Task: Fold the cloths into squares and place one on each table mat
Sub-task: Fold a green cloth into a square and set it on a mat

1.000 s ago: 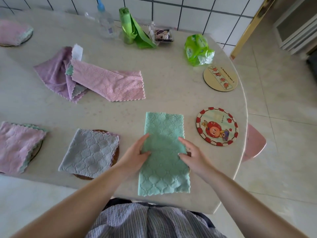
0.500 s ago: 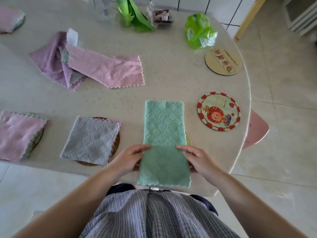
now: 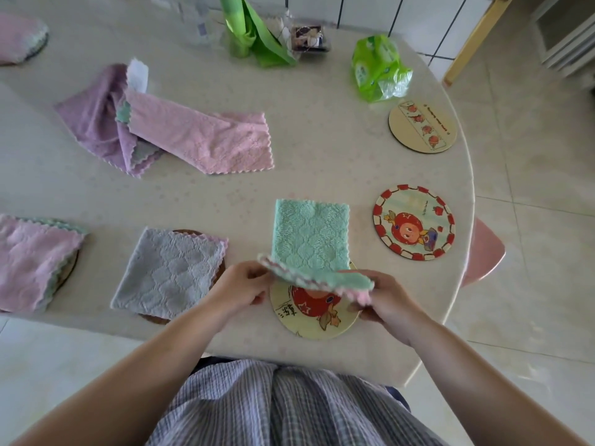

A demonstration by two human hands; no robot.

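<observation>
A long green cloth [image 3: 310,235] lies on the table in front of me, its near end lifted off the surface. My left hand [image 3: 240,289] pinches the left corner of that near edge and my right hand [image 3: 383,299] pinches the right corner, showing the pink underside. Under the raised end a round mat with a red cartoon [image 3: 314,313] is uncovered. A folded grey cloth [image 3: 169,272] sits on a brown mat to the left, and a folded pink cloth [image 3: 30,260] covers another mat at far left. Two bare mats, a red-rimmed mat [image 3: 413,222] and a pale mat [image 3: 422,126], lie on the right.
Unfolded purple [image 3: 96,120] and pink [image 3: 206,136] cloths lie heaped mid-table. A green bag roll [image 3: 248,30], a small box [image 3: 309,38] and a green wipes pack [image 3: 378,67] stand at the back. Another folded pink cloth [image 3: 19,35] is at top left. The table edge [image 3: 463,278] curves on the right, above a pink stool [image 3: 483,255].
Both hands slid from the cloth's middle down to its near edge, took hold of the corners and lifted that end, uncovering the cartoon mat beneath.
</observation>
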